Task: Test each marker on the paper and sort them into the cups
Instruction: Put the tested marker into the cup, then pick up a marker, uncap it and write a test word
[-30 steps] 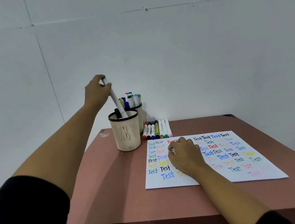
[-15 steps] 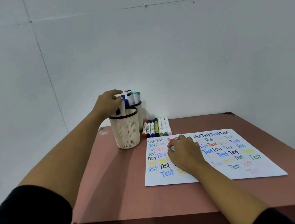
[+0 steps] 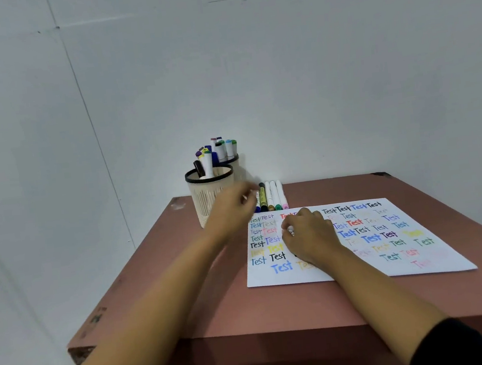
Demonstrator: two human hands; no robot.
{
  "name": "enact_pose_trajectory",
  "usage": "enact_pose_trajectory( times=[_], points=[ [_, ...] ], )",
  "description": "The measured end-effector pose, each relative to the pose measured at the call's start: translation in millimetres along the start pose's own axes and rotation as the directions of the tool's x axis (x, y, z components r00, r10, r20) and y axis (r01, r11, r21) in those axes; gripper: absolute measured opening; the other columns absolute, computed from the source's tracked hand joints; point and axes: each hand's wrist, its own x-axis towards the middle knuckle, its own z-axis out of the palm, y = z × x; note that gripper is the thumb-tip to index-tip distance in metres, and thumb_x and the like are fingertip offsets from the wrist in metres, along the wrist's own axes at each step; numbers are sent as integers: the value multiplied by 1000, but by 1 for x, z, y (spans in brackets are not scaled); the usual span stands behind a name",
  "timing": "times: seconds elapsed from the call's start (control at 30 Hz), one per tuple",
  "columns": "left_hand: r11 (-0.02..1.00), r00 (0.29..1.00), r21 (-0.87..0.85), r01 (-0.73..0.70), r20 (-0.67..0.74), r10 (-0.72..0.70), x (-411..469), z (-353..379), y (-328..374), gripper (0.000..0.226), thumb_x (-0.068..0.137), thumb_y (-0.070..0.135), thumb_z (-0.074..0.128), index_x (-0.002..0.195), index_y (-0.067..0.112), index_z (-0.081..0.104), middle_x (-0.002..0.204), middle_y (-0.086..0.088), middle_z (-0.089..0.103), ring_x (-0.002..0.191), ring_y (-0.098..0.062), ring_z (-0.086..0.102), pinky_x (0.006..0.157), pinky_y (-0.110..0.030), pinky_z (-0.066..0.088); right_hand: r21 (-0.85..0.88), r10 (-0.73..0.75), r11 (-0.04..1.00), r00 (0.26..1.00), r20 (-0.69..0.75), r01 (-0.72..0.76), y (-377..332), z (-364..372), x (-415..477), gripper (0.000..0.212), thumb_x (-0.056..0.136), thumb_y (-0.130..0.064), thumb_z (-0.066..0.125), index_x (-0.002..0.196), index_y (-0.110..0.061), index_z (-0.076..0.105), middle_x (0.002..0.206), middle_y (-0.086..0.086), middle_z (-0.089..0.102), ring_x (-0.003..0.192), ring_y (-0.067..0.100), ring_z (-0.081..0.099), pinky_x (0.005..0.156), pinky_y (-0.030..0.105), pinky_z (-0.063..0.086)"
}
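Left hand (image 3: 231, 213), blurred, sits over the left end of the marker row (image 3: 270, 195) on the table (image 3: 278, 307) beside the front cup (image 3: 205, 200), centre frame; cannot tell its fingers' state. Right hand (image 3: 309, 236) rests on the test paper (image 3: 393, 267), fingers curled, grip unclear.

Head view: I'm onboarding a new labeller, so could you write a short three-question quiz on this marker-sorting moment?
1. True or false: the right hand rests on the paper.
2. The loose markers lie: A) on the paper; B) on the table behind the paper; C) inside a cup.
3. How many cups hold markers?
Key: 1 true; 2 B; 3 two, the front cup and the rear cup.
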Motion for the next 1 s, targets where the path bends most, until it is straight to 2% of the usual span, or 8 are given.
enact_pose_trajectory(
  times=[0.1,0.2,0.3,0.43,0.57,0.7,0.87,1.0],
  points=[
    [998,991,36,53,124,-57,-17,19,-11,26,93,13,47,110,8,66,107,-7,67,93,-16,57,68,-15,31,-16,-10,1000,1000,20,10,0,-1,0,29,97,-31,43,119,-21,59,125,5,51,118,26,44,94,37,36],
    [996,982,49,79,171,-87,-23,25,-19,26,93,12,47,109,6,66,108,-8,66,100,-19,56,70,-15,29,-35,-19,999,998,61,21,0,-3,1,31,97,-32,41,121,-19,58,127,6,50,118,27,43,94,38,37],
    [992,979,23,128,157,-130,-22,25,-22,25,93,13,48,109,6,66,107,-8,65,90,-13,51,66,-15,27,-63,-41,997,990,139,50,-1,-10,7,31,96,-31,44,116,-16,61,122,7,54,114,27,48,90,38,45],
    [970,967,-66,232,126,-223,-19,29,-33,23,92,14,50,104,11,68,103,-4,67,94,-13,58,70,-18,32,99,-19,995,993,114,7,2,-21,30,25,94,-21,48,105,-10,68,108,7,67,96,24,61,83,37,52],
    [938,949,-161,306,126,-288,-18,29,-36,22,91,14,50,102,12,68,102,-5,68,97,-16,60,79,-22,40,145,59,987,997,58,-67,9,-27,55,21,93,-14,50,105,-7,65,107,10,67,97,27,61,80,32,48],
    [930,948,-194,313,130,-292,-18,29,-38,22,92,13,49,102,11,68,100,-5,68,96,-17,61,86,-28,45,185,104,975,989,103,-122,14,-18,73,19,91,-16,59,109,-9,63,110,10,64,94,24,56,73,28,40],
    [931,950,-197,306,129,-285,-16,31,-41,21,93,14,49,102,12,68,92,-1,66,91,-15,61,84,-27,46,139,65,987,990,128,-83,16,1,86,41,90,-18,59,130,-12,55,129,9,57,115,26,54,88,30,42],
    [909,945,-259,326,127,-302,-14,33,-43,21,94,12,47,100,12,67,82,2,65,76,-7,59,77,-24,45,171,25,984,995,102,-42,22,4,89,34,89,-20,61,123,-16,59,113,5,62,97,20,56,81,29,42]
  ],
)
